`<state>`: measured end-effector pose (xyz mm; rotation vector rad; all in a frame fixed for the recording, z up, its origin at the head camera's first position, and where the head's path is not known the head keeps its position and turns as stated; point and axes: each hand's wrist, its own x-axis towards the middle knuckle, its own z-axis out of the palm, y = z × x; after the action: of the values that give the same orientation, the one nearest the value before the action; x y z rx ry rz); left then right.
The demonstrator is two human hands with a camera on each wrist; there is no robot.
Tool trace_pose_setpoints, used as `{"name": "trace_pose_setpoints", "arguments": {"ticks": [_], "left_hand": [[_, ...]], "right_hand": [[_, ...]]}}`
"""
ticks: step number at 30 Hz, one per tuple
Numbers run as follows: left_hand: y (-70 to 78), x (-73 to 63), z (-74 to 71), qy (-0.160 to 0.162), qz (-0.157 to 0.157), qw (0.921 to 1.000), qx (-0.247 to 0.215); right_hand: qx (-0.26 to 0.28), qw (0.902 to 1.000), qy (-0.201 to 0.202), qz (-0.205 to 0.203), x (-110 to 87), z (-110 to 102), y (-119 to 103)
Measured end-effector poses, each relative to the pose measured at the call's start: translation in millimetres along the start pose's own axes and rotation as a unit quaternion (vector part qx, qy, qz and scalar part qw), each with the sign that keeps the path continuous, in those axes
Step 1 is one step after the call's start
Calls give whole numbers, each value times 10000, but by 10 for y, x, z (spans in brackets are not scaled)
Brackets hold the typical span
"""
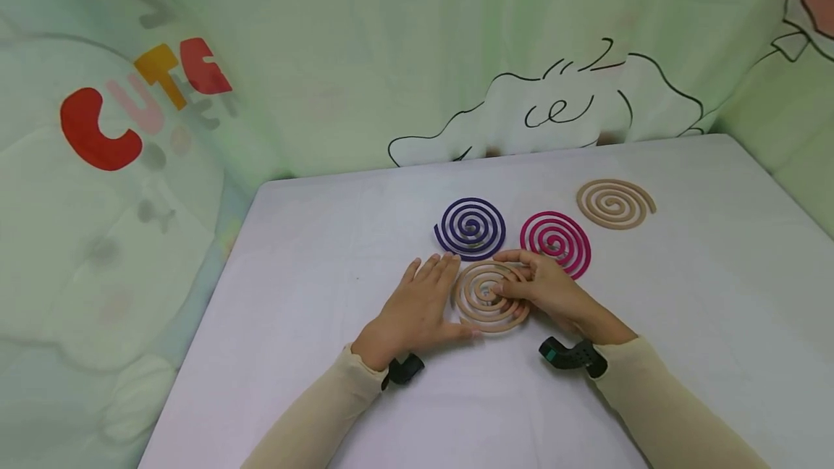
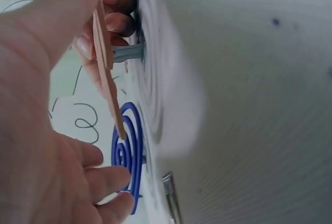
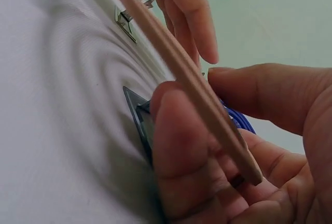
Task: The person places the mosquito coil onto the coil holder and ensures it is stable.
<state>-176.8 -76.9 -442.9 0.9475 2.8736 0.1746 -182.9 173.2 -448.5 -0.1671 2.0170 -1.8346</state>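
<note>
My right hand pinches a tan mosquito coil near its middle, thumb on top and fingers beneath. The right wrist view shows that coil edge-on, raised over the table with its spiral shadow below. Under it, a small metal stand rises from the table in the left wrist view, its upper end beside the right fingers. My left hand lies along the coil's left side, fingers straight and spread, thumb at the near rim.
Behind the hands, a dark blue coil and a pink coil sit raised off the white table. Another tan coil is farther back right. A small metal piece lies near the left fingers. A printed curtain hangs behind.
</note>
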Motion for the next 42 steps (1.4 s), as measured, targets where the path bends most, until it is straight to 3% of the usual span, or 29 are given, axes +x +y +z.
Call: {"name": "trace_pose_setpoints", "arguments": {"ticks": [5, 10, 14, 18, 23, 27, 42], "left_hand": [[8, 30, 44, 202, 222, 9995, -134], [12, 34, 58, 177, 148, 9997, -114], [18, 35, 53, 181, 121, 9998, -34], [30, 35, 53, 170, 137, 9997, 65], [43, 26, 46, 136, 114, 9998, 131], [48, 20, 45, 160, 110, 9998, 104], [36, 30, 63, 173, 82, 9998, -77]], "right_hand": [[-687, 9976, 111, -57, -34, 3, -35], [-1809, 9830, 243, -206, -73, 3, -66], [-2149, 9761, 151, -270, -131, -31, -66], [-1980, 9793, -125, -399, -188, -74, -64], [-1394, 9867, -653, -528, -230, -119, -72], [-1134, 9870, -992, -558, -236, -151, -56], [-1199, 9826, -1302, -560, -215, -188, -51]]}}
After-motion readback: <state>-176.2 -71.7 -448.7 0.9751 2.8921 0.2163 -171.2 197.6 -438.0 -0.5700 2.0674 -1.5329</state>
